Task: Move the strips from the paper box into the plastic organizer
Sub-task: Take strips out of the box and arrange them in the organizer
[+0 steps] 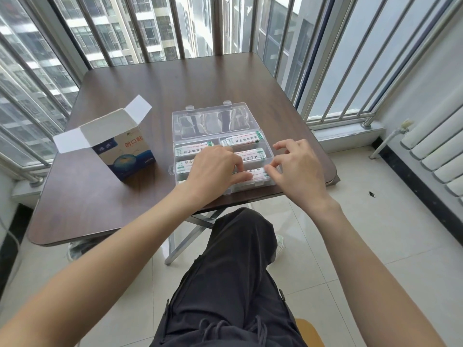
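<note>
An open-topped paper box (pixel 125 156) with blue print stands on the table, left of the clear plastic organizer (pixel 270 149), whose lid (pixel 210 121) lies folded back. Several white strips (pixel 250 154) lie in the organizer's compartments. My left hand (pixel 213 169) reaches over the organizer from the left, and its fingertips press on a strip (pixel 255 175) in the front right compartment. My right hand (pixel 295 169) is at the organizer's right edge. Its thumb and forefinger pinch that strip's right end while the other fingers spread upward. The inside of the box is hidden.
The dark wooden folding table (pixel 175 83) stands against metal balcony railings (pixel 175 26) at the back and on both sides. My crossed legs in dark trousers (pixel 233 271) are below the table's near edge. A white radiator (pixel 438 151) is on the right.
</note>
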`<state>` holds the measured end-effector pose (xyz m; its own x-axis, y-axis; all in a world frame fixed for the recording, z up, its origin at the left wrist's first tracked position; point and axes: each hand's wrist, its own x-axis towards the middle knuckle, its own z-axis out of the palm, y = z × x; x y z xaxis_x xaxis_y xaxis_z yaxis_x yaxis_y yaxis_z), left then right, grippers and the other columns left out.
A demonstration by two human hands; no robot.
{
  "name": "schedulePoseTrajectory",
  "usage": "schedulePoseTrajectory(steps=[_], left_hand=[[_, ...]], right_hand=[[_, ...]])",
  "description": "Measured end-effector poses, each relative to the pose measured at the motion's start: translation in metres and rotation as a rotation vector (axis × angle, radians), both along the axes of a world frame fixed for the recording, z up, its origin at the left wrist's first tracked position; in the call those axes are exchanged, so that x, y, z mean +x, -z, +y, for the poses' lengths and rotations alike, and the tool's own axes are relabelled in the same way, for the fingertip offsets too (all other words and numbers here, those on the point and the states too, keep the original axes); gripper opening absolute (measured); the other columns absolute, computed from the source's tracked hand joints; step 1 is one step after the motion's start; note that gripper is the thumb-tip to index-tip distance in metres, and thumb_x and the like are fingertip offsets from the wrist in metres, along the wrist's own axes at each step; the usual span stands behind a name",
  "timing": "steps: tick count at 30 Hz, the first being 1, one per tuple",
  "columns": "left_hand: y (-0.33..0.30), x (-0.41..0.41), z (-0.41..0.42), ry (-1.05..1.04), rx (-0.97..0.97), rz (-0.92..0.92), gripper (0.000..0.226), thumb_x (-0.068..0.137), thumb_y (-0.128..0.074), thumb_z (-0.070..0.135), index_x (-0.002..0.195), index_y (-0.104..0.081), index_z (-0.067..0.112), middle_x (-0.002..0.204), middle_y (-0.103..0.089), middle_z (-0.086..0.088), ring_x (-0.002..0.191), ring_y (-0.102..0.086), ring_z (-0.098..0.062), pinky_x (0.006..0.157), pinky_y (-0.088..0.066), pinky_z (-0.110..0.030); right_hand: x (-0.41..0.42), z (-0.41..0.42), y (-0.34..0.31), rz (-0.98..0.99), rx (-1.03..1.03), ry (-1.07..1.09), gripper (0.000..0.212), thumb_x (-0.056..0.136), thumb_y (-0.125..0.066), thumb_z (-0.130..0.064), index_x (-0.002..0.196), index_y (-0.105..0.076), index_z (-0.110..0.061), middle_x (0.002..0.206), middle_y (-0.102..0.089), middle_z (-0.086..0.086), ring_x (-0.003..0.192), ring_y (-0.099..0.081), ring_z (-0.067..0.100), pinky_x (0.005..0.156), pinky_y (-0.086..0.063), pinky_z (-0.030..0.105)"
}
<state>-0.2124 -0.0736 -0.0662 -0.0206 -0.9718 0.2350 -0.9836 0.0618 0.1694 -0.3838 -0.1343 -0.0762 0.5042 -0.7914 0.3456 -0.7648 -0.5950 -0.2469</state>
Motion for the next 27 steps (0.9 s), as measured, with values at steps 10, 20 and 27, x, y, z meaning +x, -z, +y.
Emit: schedulePoseTrajectory(steps=[10, 20, 27], left_hand=[[-0.012, 0.011, 0.011, 0.007, -0.063, 0.157, 0.030, 0.089, -0.055, 0.048, 0.090, -0.073, 0.023, 0.079, -0.058, 0.009, 0.075, -0.051, -0.011, 0.063, -0.044, -0.028], [-0.042, 0.152, 0.078, -0.361, -0.358, -0.013, 0.075, 0.073, -0.056, 0.058, 0.133, -0.048, 0.013, 0.128, -0.052, -0.013, 0.123, -0.042, -0.033, 0.105, -0.029, -0.043], [-0.024, 0.196, 0.085, -0.526, 0.019, 0.274, 0.098, 0.066, -0.078, 0.052, 0.143, -0.032, 0.012, 0.139, -0.047, -0.010, 0.128, -0.042, -0.024, 0.102, -0.035, -0.038]], right_hand=[[-0.003, -0.003, -0.007, -0.086, 0.044, 0.015, 0.021, 0.090, -0.060, -0.027, 0.091, -0.076, -0.013, 0.112, -0.064, -0.001, 0.105, -0.047, 0.020, 0.082, -0.034, 0.022], [0.072, 0.006, -0.053, -0.506, 0.320, -0.299, 0.019, 0.093, -0.058, -0.021, 0.108, -0.068, -0.016, 0.097, -0.067, -0.008, 0.083, -0.060, 0.000, 0.073, -0.045, 0.007], [0.170, 0.019, -0.055, -0.383, 0.228, -0.533, 0.024, 0.090, -0.058, -0.016, 0.112, -0.065, -0.011, 0.106, -0.068, 0.004, 0.101, -0.060, 0.018, 0.093, -0.046, 0.034]])
